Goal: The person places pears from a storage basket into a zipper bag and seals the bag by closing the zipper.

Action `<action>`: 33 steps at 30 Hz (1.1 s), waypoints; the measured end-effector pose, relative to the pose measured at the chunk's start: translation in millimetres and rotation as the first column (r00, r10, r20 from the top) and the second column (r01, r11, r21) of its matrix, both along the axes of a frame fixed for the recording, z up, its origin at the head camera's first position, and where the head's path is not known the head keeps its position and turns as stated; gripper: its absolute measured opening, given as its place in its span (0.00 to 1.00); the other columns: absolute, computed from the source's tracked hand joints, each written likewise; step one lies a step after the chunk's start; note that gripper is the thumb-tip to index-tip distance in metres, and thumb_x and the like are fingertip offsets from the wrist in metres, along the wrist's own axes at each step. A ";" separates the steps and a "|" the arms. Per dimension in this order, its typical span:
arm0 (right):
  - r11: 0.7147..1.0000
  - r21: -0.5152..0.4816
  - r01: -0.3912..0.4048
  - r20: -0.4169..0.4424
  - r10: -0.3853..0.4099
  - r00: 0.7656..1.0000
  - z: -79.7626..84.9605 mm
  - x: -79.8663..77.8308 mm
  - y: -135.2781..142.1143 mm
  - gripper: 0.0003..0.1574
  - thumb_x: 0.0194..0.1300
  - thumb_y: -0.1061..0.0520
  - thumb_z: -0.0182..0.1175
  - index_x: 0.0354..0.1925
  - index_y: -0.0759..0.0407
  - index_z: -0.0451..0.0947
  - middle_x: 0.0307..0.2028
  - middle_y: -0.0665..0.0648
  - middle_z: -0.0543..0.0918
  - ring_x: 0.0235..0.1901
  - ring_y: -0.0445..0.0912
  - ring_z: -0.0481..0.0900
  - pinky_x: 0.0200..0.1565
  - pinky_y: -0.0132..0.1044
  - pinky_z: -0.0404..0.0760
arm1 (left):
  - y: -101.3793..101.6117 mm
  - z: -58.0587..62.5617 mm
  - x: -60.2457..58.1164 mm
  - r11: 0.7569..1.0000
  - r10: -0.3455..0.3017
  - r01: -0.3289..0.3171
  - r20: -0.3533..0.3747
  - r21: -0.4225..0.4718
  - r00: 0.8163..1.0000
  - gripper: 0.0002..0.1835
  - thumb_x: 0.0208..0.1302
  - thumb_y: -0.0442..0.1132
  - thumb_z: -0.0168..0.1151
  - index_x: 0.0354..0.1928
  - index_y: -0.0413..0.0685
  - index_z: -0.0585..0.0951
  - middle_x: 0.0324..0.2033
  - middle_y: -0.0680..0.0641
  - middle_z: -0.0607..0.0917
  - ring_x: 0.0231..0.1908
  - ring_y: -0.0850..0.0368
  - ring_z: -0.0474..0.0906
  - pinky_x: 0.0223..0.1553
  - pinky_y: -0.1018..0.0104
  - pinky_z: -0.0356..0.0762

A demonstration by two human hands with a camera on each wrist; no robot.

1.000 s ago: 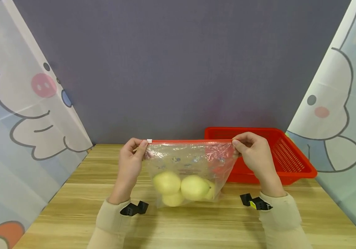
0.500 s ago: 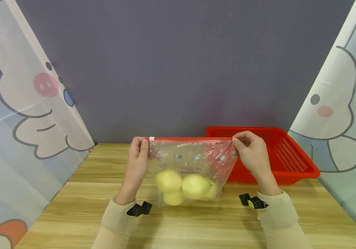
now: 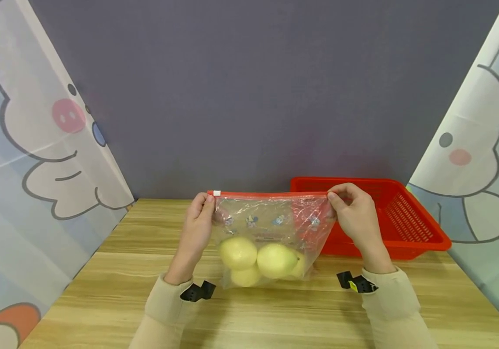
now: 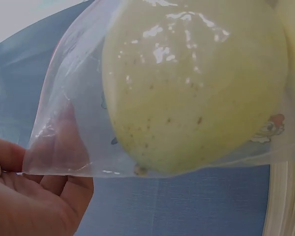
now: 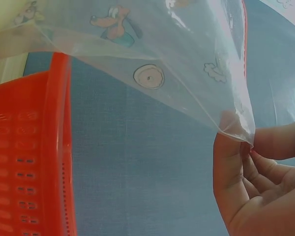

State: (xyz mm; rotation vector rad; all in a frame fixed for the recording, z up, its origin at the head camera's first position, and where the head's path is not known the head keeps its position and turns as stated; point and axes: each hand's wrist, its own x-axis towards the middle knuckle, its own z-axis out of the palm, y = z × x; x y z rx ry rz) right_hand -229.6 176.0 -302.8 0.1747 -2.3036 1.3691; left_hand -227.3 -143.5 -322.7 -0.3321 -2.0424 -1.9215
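Note:
In the head view a clear printed zip bag (image 3: pixel 271 228) hangs upright above the table, its red zip strip (image 3: pixel 271 195) stretched level. Near the strip's left end sits a white slider (image 3: pixel 217 193). Several pale yellow, pear-like fruits (image 3: pixel 277 261) lie in the bottom of the bag. My left hand (image 3: pixel 198 224) pinches the upper left corner, thumb in front, just below the slider. At the upper right corner, my right hand (image 3: pixel 356 218) pinches the strip's end between thumb and finger. The right wrist view shows this right-hand pinch (image 5: pixel 255 177) at the bag's corner.
A red plastic basket (image 3: pixel 415 245) with slotted sides stands behind the bag at the right, partly hidden by it and my right hand. The wooden table (image 3: pixel 101 286) meets a dark grey panel (image 3: pixel 240 97) at the back. Cartoon-printed cloths (image 3: pixel 79 174) flank both sides.
My left hand has shifted slightly right and its fingers have drawn closer together below the slider. The strip's left end now shows beyond the slider. My right hand keeps its pinch; the view shifts slightly.

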 end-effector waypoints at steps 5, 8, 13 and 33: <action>1.000 0.009 -0.026 0.003 0.026 1.000 -1.2 -0.1 0.7 0.14 0.77 0.56 0.56 0.51 0.68 0.77 0.34 0.64 0.79 0.25 0.48 0.79 0.29 0.33 0.85 | 1.6 -0.4 -1.6 1.000 -0.004 0.004 0.009 0.013 1.000 0.17 0.84 0.42 0.38 0.40 0.38 0.71 0.28 0.44 0.79 0.29 0.54 0.78 0.33 0.66 0.79; 0.999 0.018 -0.034 -0.004 0.034 0.999 -2.0 0.0 1.4 0.14 0.78 0.55 0.55 0.52 0.66 0.76 0.33 0.63 0.79 0.26 0.48 0.79 0.29 0.33 0.85 | 2.5 -0.5 -2.4 0.999 -0.013 0.012 0.009 0.030 1.000 0.17 0.84 0.42 0.38 0.38 0.38 0.71 0.27 0.43 0.79 0.27 0.53 0.78 0.30 0.65 0.79; 0.997 0.063 -0.039 -0.017 0.040 0.999 0.6 1.8 0.2 0.16 0.78 0.53 0.56 0.55 0.62 0.77 0.34 0.62 0.80 0.28 0.50 0.78 0.28 0.34 0.82 | 1.6 -1.7 -2.1 0.999 0.017 -0.017 0.007 0.036 1.000 0.17 0.84 0.39 0.39 0.37 0.39 0.72 0.25 0.44 0.78 0.24 0.54 0.79 0.27 0.67 0.78; 0.896 0.426 -0.129 -0.082 0.180 0.980 50.9 19.7 -49.6 0.17 0.72 0.55 0.60 0.55 0.61 0.80 0.54 0.58 0.81 0.55 0.56 0.75 0.57 0.56 0.76 | 2.0 -1.8 -1.7 0.994 -0.038 0.036 0.022 0.103 0.999 0.16 0.84 0.39 0.39 0.38 0.38 0.72 0.24 0.45 0.80 0.24 0.55 0.80 0.26 0.66 0.81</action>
